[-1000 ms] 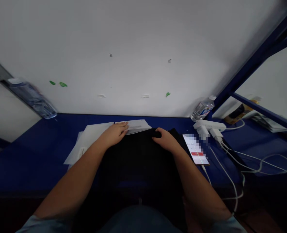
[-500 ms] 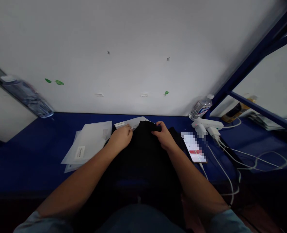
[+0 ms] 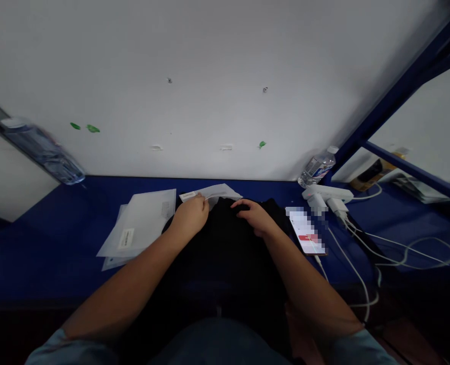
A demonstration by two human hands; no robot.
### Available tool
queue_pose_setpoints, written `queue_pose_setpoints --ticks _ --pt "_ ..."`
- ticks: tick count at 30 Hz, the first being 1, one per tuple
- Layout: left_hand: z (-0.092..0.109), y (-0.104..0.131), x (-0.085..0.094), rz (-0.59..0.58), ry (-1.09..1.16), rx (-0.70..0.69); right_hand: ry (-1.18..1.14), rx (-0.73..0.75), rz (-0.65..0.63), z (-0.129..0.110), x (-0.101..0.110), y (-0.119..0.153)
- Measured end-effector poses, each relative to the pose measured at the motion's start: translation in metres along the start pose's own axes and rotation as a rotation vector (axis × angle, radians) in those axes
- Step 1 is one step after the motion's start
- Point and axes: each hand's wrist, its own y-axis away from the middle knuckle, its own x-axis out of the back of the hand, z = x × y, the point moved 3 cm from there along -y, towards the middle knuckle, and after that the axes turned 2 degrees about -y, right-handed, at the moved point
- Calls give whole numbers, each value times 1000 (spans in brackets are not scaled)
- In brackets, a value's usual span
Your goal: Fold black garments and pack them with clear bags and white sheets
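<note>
Pale wall [image 3: 217, 76], marked with a few small green leaf stickers [image 3: 92, 129], rises behind a blue surface [image 3: 38, 243]. On the surface, in the middle and running toward the person, lies the black cloth [image 3: 221, 248]; its dark folds blend with the shadow below, so its near end cannot be made out. Just beyond its far edge is a whitish plastic bag [image 3: 225, 191], and more plastic bags [image 3: 149, 218] lie overlapped to the left, one with a white label.

The left hand [image 3: 190, 217] has its fingers curled inward and seems to pinch the near edge of the bag beyond the cloth; whether it also catches cloth is hidden. The right hand [image 3: 256, 217] rests over the far part of the cloth with a narrow gap between thumb and forefinger; I cannot tell whether that grip is holding any fabric.

The cloth looks soft, limp and fairly light, liable to sag or bunch, so it is best taken by two far corners or along a fold. The bag looks thin and slippery, easily creased; a pinch at the rim of its mouth should serve best. A phone [image 3: 313, 246] lies close to the right forearm.
</note>
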Motion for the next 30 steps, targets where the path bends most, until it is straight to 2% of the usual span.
queue_pose_setpoints --ticks 3,6,9,13,15,20,24,27,30 --pt "2 4 2 5 -13 -38 -70 -38 80 -1 4 -1" --pt "6 9 2 45 -59 -145 -140 -37 174 -3 8 -2" --pt "11 13 -2 52 -125 -253 -249 -46 179 -3 10 -3" --pt "13 13 -7 -15 -111 -277 -257 -23 200 0 9 -5" --pt "13 13 -7 -14 -81 -267 -158 32 241 1 7 -5" --pt "14 14 -6 18 -78 -276 269 187 277 -2 1 -5" --pt "15 14 -7 38 -145 -290 409 277 335 -1 1 -4" --pt "15 14 -9 68 -178 -280 547 345 319 1 -6 1" --pt "13 13 -11 64 -222 -275 787 511 306 -4 -15 13"
